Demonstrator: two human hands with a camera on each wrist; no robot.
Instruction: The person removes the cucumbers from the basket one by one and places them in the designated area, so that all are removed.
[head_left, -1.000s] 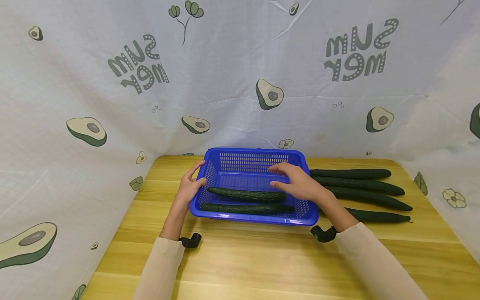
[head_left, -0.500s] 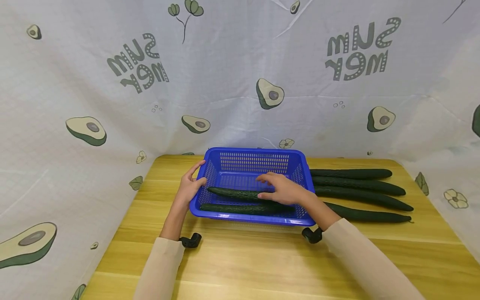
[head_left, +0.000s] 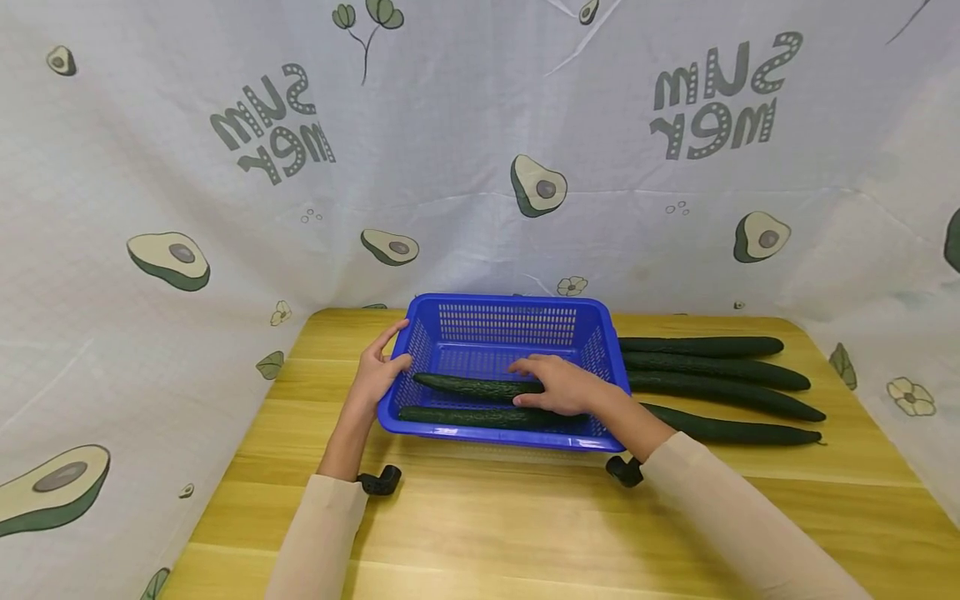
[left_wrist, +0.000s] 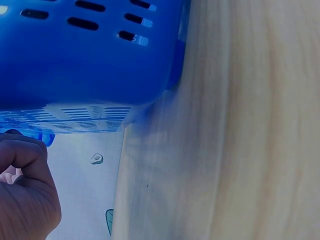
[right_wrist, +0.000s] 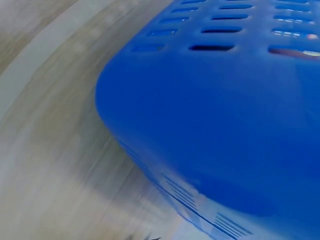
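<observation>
A blue plastic basket [head_left: 504,443] stands on the table with two long dark green cucumbers inside. My left hand [head_left: 375,379] grips its left rim, and the left wrist view shows that hand [left_wrist: 27,190] with curled fingers by the basket's edge. My right hand [head_left: 564,387] reaches into the basket around the farther cucumber [head_left: 468,387], thumb on its near side and fingers on its far side. The palm hides that cucumber's right end. The nearer cucumber [head_left: 472,417] lies along the front wall. The right wrist view holds only the basket's outer wall [right_wrist: 225,115] and tabletop.
Several more cucumbers [head_left: 720,368] lie side by side on the wooden table [head_left: 480,517], right of the basket. A white curtain [head_left: 450,150] printed with avocados hangs behind the table. Each wrist carries a small black camera, such as the left one [head_left: 381,481].
My right hand has moved left and down onto the farther cucumber, its fingers closing around it. The left hand has stayed on the rim, and the basket has not moved.
</observation>
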